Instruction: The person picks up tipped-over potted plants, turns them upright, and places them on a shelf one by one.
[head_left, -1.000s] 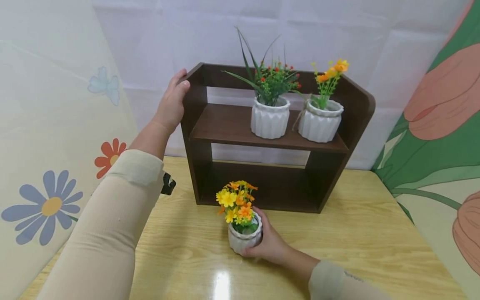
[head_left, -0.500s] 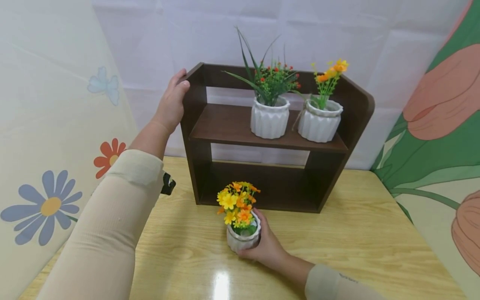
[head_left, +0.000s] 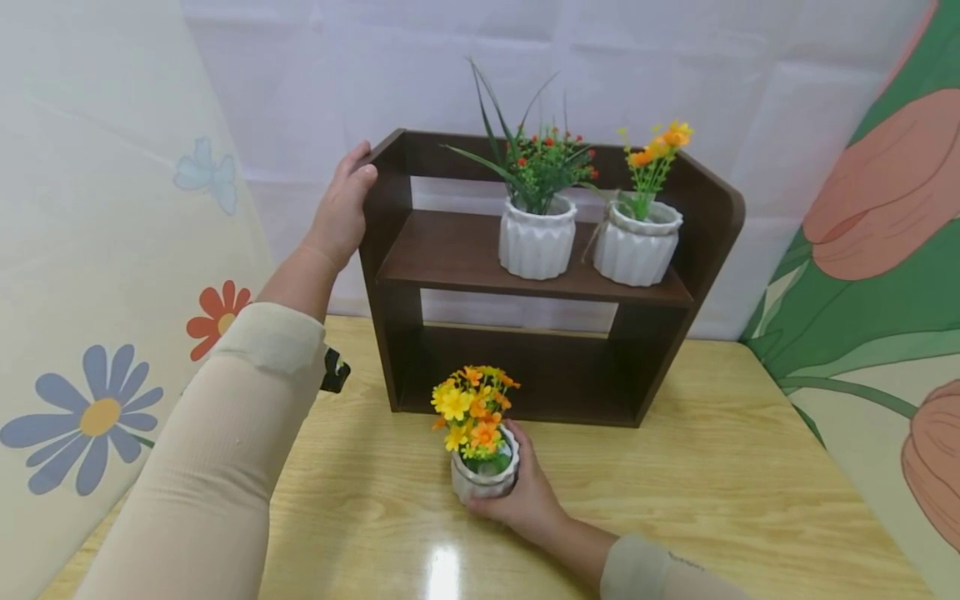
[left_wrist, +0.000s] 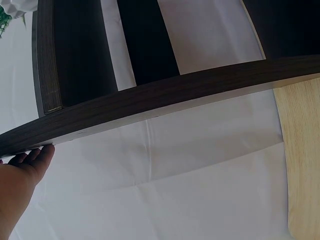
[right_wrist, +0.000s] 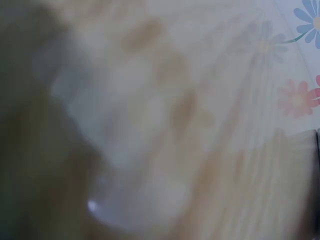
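Two hands are at work. Left hand (head_left: 341, 208) grips the top left corner of the dark wooden shelf (head_left: 465, 254), as it did a second ago. Right hand (head_left: 525, 492) wraps around the small white pot of yellow and orange flowers (head_left: 482, 467), which has crept slightly left and nearer on the worktop (head_left: 712, 483) — a small repositioning, apparently. Further right, two potted plants (head_left: 536, 237) sit on the shelf board.

A glossy light-wood surface (head_left: 720, 492) carries a bright glare spot near its front edge. Behind hangs a creased white backdrop (head_left: 322, 75). A cream panel with painted flowers (head_left: 90, 250) stands at the left, a green panel with pink tulips (head_left: 885, 275) at the right.
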